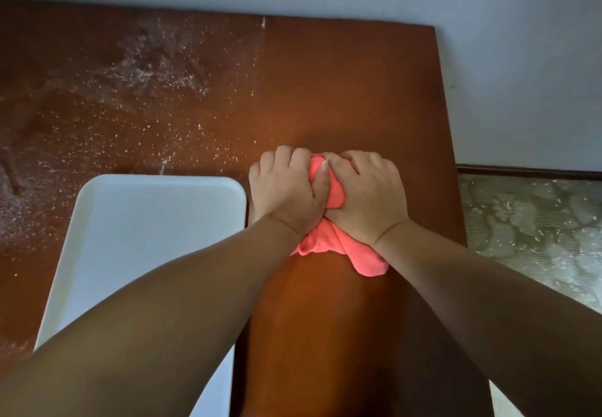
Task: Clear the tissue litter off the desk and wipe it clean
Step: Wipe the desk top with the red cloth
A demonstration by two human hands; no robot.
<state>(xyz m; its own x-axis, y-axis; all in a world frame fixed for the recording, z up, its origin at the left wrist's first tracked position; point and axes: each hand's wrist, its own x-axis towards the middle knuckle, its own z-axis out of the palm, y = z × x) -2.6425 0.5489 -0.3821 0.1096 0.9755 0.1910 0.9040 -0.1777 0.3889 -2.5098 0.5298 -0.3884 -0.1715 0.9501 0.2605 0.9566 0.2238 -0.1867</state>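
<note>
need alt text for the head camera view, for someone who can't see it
The left hand and right hand together grip a bunched pink cloth on a brown desk, just right of a white tray. White tissue crumbs speckle the desk's left part.

A white rectangular tray (156, 221) with rounded corners and a low rim lies flat on the near left of the surface (342, 90). A pale grey-blue wall (521, 58) stands behind. At right, a dark skirting strip (527, 171) meets a floor (537, 237) with a faded floral pattern.
</note>
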